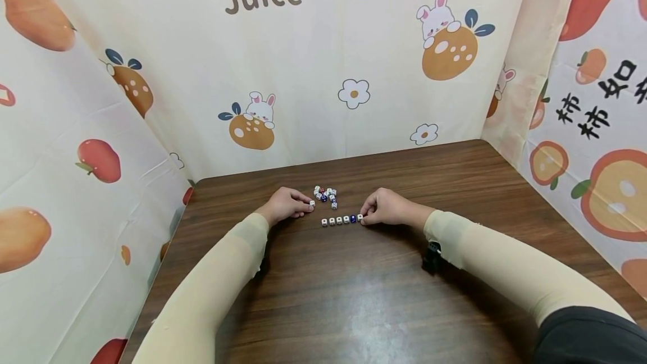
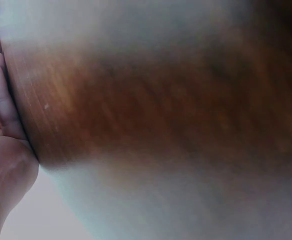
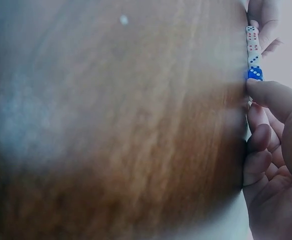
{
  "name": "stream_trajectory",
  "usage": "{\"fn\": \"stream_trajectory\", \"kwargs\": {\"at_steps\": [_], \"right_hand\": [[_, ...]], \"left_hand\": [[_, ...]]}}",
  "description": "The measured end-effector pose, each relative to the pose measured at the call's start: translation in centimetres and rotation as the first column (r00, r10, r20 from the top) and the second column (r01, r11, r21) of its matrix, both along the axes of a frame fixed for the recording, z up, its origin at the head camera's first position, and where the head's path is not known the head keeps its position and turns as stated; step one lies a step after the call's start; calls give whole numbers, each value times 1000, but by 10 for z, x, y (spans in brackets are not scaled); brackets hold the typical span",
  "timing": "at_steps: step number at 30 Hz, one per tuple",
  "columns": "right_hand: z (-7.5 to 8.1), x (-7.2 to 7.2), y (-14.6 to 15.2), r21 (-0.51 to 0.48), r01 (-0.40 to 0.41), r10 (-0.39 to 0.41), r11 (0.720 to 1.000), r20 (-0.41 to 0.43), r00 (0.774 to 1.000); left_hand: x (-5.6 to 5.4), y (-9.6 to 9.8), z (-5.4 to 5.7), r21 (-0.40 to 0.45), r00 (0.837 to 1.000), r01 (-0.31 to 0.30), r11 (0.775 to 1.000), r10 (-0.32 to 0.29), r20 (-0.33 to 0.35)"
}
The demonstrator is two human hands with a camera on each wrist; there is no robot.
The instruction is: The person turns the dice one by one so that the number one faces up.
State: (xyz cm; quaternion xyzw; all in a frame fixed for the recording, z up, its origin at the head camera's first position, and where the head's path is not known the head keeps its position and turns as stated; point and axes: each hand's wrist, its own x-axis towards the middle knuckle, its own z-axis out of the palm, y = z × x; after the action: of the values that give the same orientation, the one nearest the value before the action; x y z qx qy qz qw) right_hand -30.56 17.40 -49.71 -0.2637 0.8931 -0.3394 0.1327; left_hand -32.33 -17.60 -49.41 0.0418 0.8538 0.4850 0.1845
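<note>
A row of dice runs across the dark wooden table: several white dice (image 1: 332,221), then a blue die (image 1: 353,219). At the row's right end my right hand (image 1: 386,206) pinches a white die (image 1: 360,218) between thumb and forefinger. In the right wrist view, the thumb of my right hand (image 3: 273,100) hides that die and sits beside the blue die (image 3: 255,74). My left hand (image 1: 289,205), left of the row and farther back, holds another white die (image 1: 312,204) at its fingertips. Only part of my left hand (image 2: 6,100) shows in the left wrist view.
Behind the row lies a loose cluster of dice (image 1: 324,198), white, blue and one red. The wooden table (image 1: 323,285) is bounded at the back and sides by printed cloth (image 1: 313,72). A small black object (image 1: 431,257) hangs under my right wrist.
</note>
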Motion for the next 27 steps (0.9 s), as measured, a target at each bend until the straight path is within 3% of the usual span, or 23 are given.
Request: {"fn": "stream_trajectory", "kwargs": {"at_steps": [11, 19, 27], "right_hand": [[5, -4, 0, 9, -43, 42, 999, 39, 998], [14, -19, 8, -4, -48, 48, 999, 203, 978], [24, -31, -3, -13, -36, 38, 999, 166, 985]], "left_hand": [[1, 0, 0, -2, 1000, -1, 1000, 1, -2], [1, 2, 0, 6, 1000, 5, 1000, -5, -4], [-2, 1, -2, 22, 1000, -5, 1000, 5, 1]]}}
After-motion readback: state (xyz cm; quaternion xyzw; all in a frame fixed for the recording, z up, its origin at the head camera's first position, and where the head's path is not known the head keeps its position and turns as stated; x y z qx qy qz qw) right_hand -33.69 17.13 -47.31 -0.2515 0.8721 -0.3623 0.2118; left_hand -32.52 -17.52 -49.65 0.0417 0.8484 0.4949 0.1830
